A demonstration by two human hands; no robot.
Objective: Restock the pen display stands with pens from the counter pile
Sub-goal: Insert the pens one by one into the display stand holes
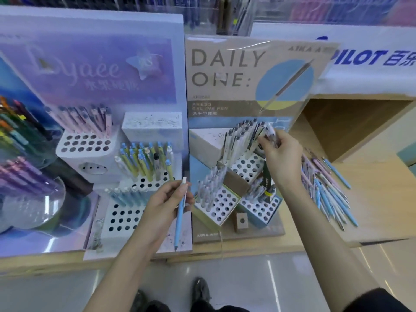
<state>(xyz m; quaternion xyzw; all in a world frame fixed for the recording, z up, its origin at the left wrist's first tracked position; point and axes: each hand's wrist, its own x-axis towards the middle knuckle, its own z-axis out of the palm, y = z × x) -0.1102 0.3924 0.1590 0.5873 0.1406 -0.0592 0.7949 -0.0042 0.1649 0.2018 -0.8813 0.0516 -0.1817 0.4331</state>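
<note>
Now the right hand pinches a pale pen by the far block; its tip should go straight into a hole. The left hand grips a blue pen.

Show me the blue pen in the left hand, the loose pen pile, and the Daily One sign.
blue pen (179, 221), head view, on its barrel's lower half.
pen pile (326, 192), head view, on the pile's middle.
Daily One sign (225, 68), head view, amid its lettering.
</note>
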